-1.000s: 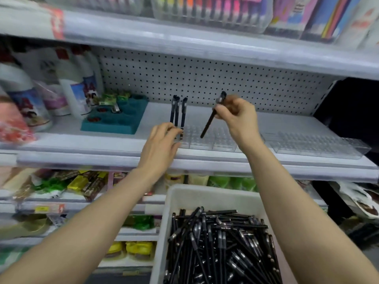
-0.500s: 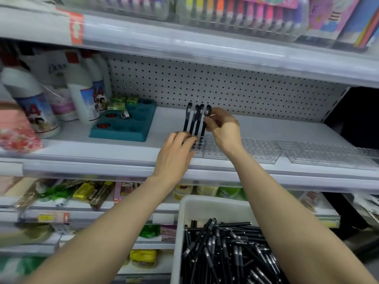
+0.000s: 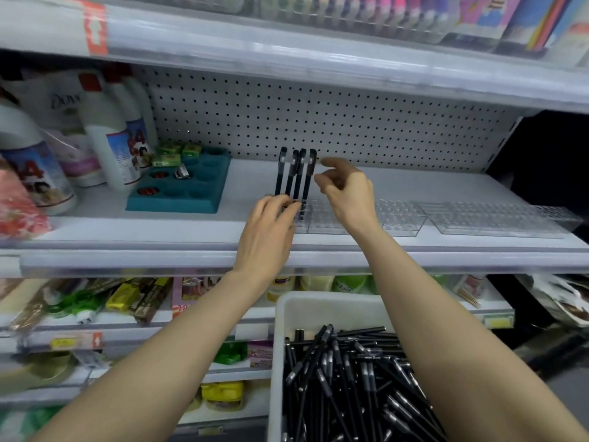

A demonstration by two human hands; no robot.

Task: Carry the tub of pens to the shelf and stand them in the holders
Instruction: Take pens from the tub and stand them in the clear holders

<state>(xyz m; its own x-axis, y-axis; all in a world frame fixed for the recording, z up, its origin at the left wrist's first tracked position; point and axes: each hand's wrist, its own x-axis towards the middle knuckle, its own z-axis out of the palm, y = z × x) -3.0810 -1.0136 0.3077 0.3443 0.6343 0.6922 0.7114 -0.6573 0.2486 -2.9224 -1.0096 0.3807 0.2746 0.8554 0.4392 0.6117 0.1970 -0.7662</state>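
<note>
Several black pens (image 3: 295,173) stand upright in the left end of a clear plastic holder (image 3: 344,218) on the white shelf (image 3: 248,231). My left hand (image 3: 271,231) rests against the holder's left end, fingers curled on it below the pens. Just right of the pens, my right hand (image 3: 347,193) hovers with its fingers apart and nothing in them. A second clear holder (image 3: 497,218) lies further right. Below, a white tub (image 3: 318,307) holds a heap of black pens (image 3: 357,387).
A teal tray (image 3: 181,186) with small items and white bottles (image 3: 108,135) stand on the shelf to the left. A pegboard wall (image 3: 318,122) backs the shelf, and an upper shelf overhangs it. Lower shelves hold packaged goods.
My right hand brought a pen down from a tilt, stood it in the holder beside the others, and let go. The left hand stayed on the holder.
</note>
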